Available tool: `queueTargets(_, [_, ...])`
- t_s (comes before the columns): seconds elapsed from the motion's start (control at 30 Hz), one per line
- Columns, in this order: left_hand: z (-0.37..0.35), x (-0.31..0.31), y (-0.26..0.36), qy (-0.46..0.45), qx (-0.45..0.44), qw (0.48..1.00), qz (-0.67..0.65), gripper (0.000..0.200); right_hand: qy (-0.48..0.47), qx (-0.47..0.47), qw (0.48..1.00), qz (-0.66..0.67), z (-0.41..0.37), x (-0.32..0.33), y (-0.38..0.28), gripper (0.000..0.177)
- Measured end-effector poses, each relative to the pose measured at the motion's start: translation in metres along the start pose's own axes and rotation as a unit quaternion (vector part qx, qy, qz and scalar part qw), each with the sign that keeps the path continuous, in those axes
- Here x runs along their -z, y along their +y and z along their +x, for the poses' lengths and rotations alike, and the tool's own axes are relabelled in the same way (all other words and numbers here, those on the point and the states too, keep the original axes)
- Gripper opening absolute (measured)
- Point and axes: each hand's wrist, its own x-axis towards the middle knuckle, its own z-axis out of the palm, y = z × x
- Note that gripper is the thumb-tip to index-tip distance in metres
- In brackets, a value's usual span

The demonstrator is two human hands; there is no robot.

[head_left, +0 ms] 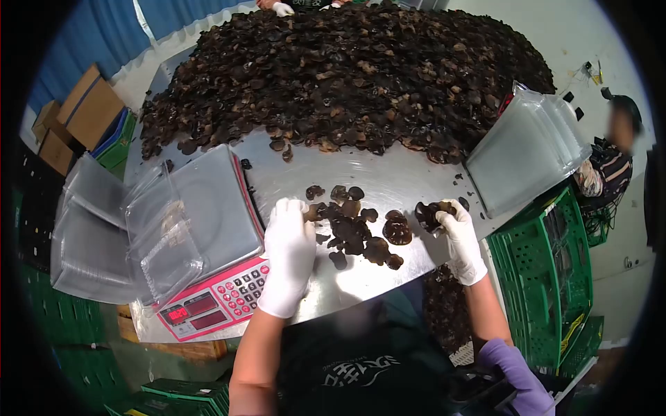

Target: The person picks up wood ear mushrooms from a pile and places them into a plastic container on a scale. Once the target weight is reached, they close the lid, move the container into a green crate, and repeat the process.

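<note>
My right hand [460,244], in a white glove, pinches a dark wood ear mushroom [429,215] above the metal table. My left hand [286,248], gloved too, has its fingertips closed on the edge of a small brown wood ear mushroom [316,212]. Between the hands lies a loose cluster of wood ear mushrooms [348,232] on the steel surface. One larger wrinkled piece [397,228] sits apart from the cluster, closer to my right hand. Beside my left hand stands a pink-framed digital scale [214,300] with lit red digits.
A large heap of wood ear mushrooms [347,76] covers the table's far side. Clear plastic trays [94,232] are stacked at left, some resting on the scale; more trays [525,152] stand at right. Green crates [541,267] flank the table. A person [610,166] is at right; another's gloved hand [283,9] shows behind the heap.
</note>
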Motion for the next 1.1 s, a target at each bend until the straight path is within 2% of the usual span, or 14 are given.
queueTargets(0.07, [-0.004, -0.004, 0.006, -0.006, 0.023, 0.999, -0.032, 0.023, -0.030, -0.004, 0.994, -0.108, 0.004, 0.011, 0.011, 0.020])
queueTargets(0.13, [-0.013, -0.008, 0.016, -0.113, 0.132, 0.976, -0.133, 0.033, -0.059, 0.014, 0.990, -0.126, 0.002, 0.007, 0.013, 0.029])
queueTargets(0.23, [-0.013, -0.012, 0.018, -0.196, 0.162, 0.953, -0.166, 0.053, -0.099, 0.017, 0.963, -0.252, -0.005, 0.005, 0.011, 0.045])
queueTargets(0.3, [-0.006, -0.007, 0.027, -0.251, 0.147, 0.949, -0.119, 0.064, -0.117, 0.069, 0.931, -0.338, -0.011, 0.002, 0.006, 0.063])
queueTargets(0.37, [-0.004, -0.009, 0.031, -0.300, 0.132, 0.942, -0.070, 0.076, -0.129, 0.125, 0.848, -0.499, -0.016, -0.004, 0.004, 0.085])
queueTargets(0.43, [-0.004, -0.019, 0.033, -0.310, 0.037, 0.949, 0.041, 0.095, -0.159, 0.096, 0.801, -0.569, -0.018, -0.016, 0.005, 0.112])
queueTargets(0.53, [-0.001, -0.033, 0.036, -0.342, -0.001, 0.938, 0.063, 0.101, -0.170, 0.106, 0.770, -0.606, -0.018, -0.036, 0.020, 0.118])
queueTargets(0.63, [0.009, -0.043, 0.048, -0.378, 0.014, 0.923, 0.077, 0.103, -0.146, 0.048, 0.804, -0.575, -0.006, -0.045, 0.017, 0.111])
queueTargets(0.83, [0.015, -0.079, 0.038, -0.393, 0.064, 0.917, -0.027, 0.090, -0.150, 0.060, 0.864, -0.477, 0.013, -0.055, 0.026, 0.093])
queueTargets(0.87, [0.011, -0.088, 0.037, -0.363, 0.086, 0.924, -0.082, 0.078, -0.135, 0.126, 0.897, -0.402, 0.017, -0.052, 0.036, 0.078])
queueTargets(0.9, [-0.001, -0.105, 0.028, -0.285, 0.045, 0.952, -0.106, 0.055, -0.144, 0.132, 0.895, -0.401, 0.017, -0.049, 0.042, 0.078])
queueTargets(0.97, [0.002, -0.104, 0.027, -0.279, -0.032, 0.951, -0.131, 0.046, -0.140, 0.120, 0.959, -0.217, 0.022, -0.048, 0.050, 0.067])
queueTargets(1.03, [-0.003, -0.100, 0.036, -0.227, 0.007, 0.964, -0.140, 0.044, -0.144, -0.042, 0.986, -0.079, 0.016, -0.057, 0.028, 0.065])
queueTargets(1.1, [0.003, -0.091, 0.043, -0.204, 0.038, 0.972, -0.113, 0.043, -0.158, -0.035, 0.986, -0.035, 0.009, -0.075, 0.003, 0.062])
